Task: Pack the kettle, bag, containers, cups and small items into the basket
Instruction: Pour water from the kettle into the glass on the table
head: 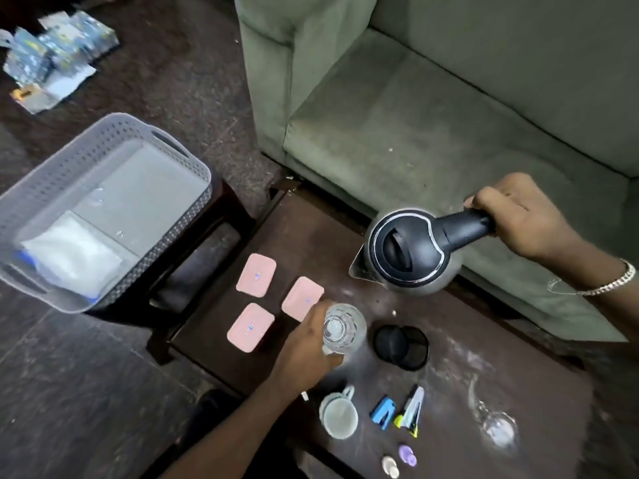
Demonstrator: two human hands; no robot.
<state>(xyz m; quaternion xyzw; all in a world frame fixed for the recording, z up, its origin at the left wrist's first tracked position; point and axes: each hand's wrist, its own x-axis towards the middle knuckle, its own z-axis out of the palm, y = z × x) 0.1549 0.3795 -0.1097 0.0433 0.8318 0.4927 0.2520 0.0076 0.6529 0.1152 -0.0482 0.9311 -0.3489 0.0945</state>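
A person's right hand point(518, 219), fingers wrapped tight around the black handle, holds a steel kettle point(408, 250) in the air over the dark table point(484, 392), at about 2 o'clock from centre. The left hand point(307, 350) grips a clear glass cup point(344, 328) with curled fingers. Three pink-lidded containers point(256, 279) sit at 9 o'clock of the cup. The grey basket point(110, 157), at 10 o'clock, rests on a stool and holds a white bag point(74, 259).

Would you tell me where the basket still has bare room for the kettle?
The basket's far half, beyond the white bag, lies bare. The near corner is taken by that bag.
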